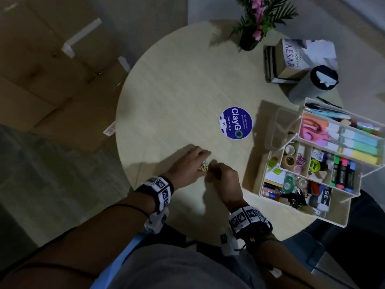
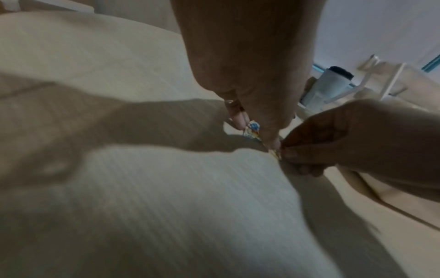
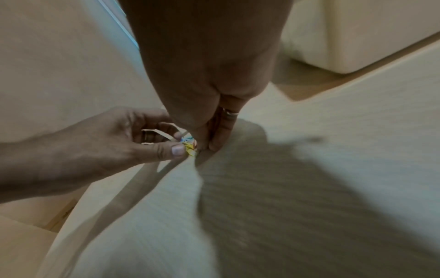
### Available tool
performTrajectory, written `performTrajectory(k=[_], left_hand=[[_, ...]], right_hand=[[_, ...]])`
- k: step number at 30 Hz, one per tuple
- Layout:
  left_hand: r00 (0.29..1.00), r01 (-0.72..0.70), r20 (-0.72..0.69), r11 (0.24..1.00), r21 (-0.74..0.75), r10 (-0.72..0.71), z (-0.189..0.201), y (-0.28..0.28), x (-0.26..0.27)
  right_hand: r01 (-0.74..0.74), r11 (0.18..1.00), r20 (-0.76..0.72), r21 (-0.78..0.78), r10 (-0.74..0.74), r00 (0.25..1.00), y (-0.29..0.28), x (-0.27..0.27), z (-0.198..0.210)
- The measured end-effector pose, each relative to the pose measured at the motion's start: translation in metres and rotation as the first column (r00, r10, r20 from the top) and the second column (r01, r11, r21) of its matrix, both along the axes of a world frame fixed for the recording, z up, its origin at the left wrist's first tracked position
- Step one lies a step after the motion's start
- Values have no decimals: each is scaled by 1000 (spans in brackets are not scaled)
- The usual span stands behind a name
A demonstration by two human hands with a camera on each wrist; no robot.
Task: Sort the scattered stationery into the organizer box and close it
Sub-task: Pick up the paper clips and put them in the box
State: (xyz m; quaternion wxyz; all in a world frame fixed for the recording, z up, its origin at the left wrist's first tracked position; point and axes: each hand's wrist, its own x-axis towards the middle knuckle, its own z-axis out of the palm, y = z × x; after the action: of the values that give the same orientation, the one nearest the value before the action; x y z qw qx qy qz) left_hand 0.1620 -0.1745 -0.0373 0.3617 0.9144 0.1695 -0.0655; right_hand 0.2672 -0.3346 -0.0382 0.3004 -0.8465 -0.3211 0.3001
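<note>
While our left hand [image 1: 187, 163] and right hand [image 1: 224, 174] both pinch the coloured paper clips [image 1: 204, 166] between them, only the head view shows the open organizer box [image 1: 270, 207] to our right.

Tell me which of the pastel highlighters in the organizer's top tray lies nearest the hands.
The yellow highlighter: it lies at the tray's near edge, toward the left hand and right hand, with the green, blue and purple ones ranged beyond it.
</note>
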Motion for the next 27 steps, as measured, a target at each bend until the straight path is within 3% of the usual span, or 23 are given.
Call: performTrajectory(k=[2, 5, 8, 13, 17, 22, 24, 26, 27], left_hand=[[998, 42, -38, 999, 25, -41, 1, 1, 4], [997, 52, -64, 998, 40, -49, -1, 2, 10], [995, 5, -104, 999, -51, -10, -1, 8, 17], [992, 63, -105, 998, -1, -63, -4, 15, 23], [996, 17, -90, 998, -53, -22, 5, 27, 23], [993, -122, -25, 972, -199, 119, 12, 42, 19], [979, -198, -17, 942, -271, 201, 17, 45, 20], [966, -240, 6, 911, -336, 257, 25, 45, 25], [959, -255, 24, 897, -361, 282, 30, 44, 29]], right_hand=[[2, 1000, 74, 6, -3, 997, 8, 0, 1], [-112, 994, 223, -6, 110, 968, 9, -5, 5], [-136, 991, 246, 3, 131, 960, 6, -9, 3], [-116, 993, 262, 31, 104, 960, 10, -5, -10], [-114, 994, 272, 3, 109, 956, 16, 4, -14], [-132, 988, 406, -74, 151, 901, 17, 13, -18], [-89, 996, 329, -14, 89, 940, 18, 14, -21], [134, 988, 33, 77, -137, 990, 19, 16, -20], [268, 960, -158, 80, -254, 954, 21, 17, -16]])
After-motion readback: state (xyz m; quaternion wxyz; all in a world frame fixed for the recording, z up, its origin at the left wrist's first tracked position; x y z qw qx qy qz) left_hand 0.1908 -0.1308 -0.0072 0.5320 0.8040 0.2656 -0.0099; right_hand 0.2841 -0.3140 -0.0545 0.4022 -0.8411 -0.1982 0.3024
